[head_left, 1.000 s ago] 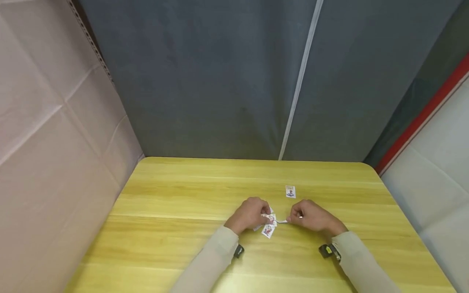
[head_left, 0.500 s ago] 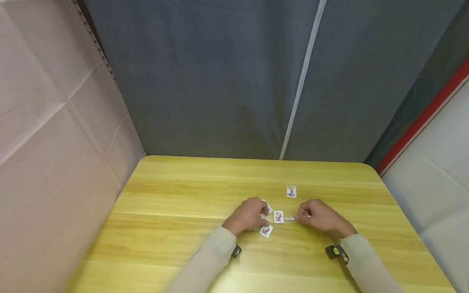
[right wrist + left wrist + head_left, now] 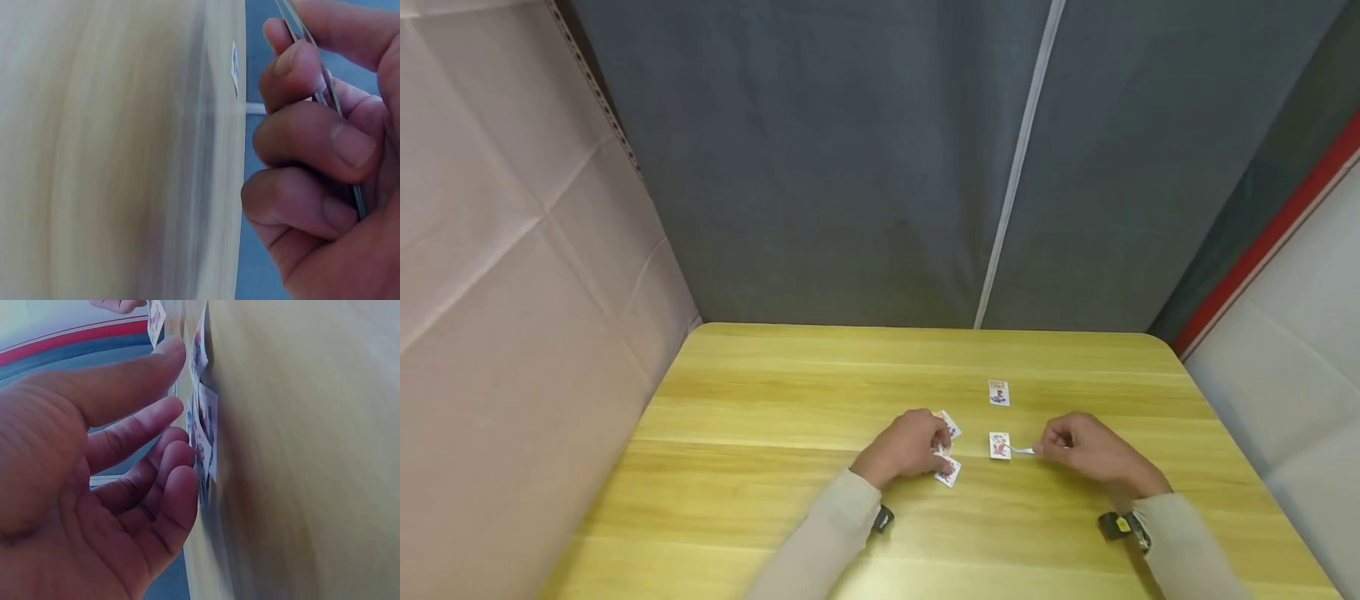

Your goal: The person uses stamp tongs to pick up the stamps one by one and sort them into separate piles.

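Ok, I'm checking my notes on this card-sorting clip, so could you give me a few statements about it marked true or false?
1. The right hand holds tweezers. True.
2. The tweezers' tip meets a small card on the table. True.
3. The left hand rests far from any cards. False: its fingers are on a small cluster of cards.
4. A lone card lies farther back on the table. True.
5. The table is bare grey metal. False: it is yellow wood grain.
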